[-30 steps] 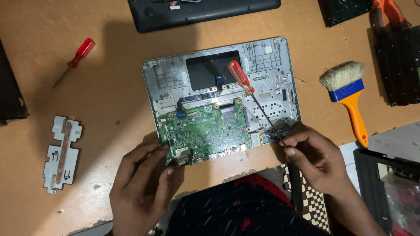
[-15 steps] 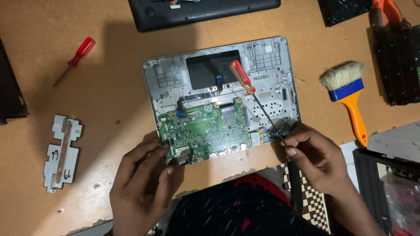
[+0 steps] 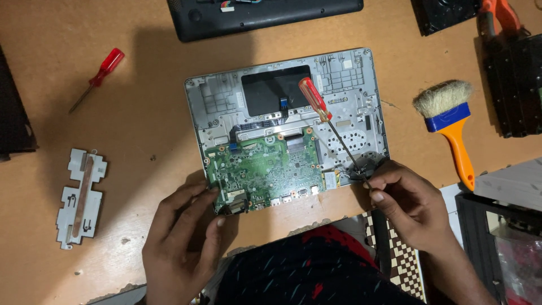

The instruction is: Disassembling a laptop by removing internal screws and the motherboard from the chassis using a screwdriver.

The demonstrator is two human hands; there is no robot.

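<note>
Fingers: the right hand has its fingers pressed together, pinching something small and dark at the near right corner of the open silver laptop base; what they pinch is too small to tell. The left hand has its fingers spread and curled, tips resting on the near left corner of the green circuit board.

Change: against the pictures of a second and half a second ago, almost nothing has shifted. Both hands sit at the same corners, and the red-handled screwdriver leans at the same angle. By my judgement the work is paused on a fine grip at that corner, not on turning the tool.

Screwdriver: its thin shaft slants down to a tip just beside the right fingers, and its handle lies up and away from them over the laptop base. Neither hand grips the handle.

Circuit board: it lies between the two hands, touching the left fingertips, with its far edge under the dark rectangular opening of the base.

Beyond the left fingers: a flat grey metal bracket lies on the brown counter, well apart, with a second small red screwdriver farther up.

Beyond the right fingers: a brush with a blue band and orange handle lies near.
</note>
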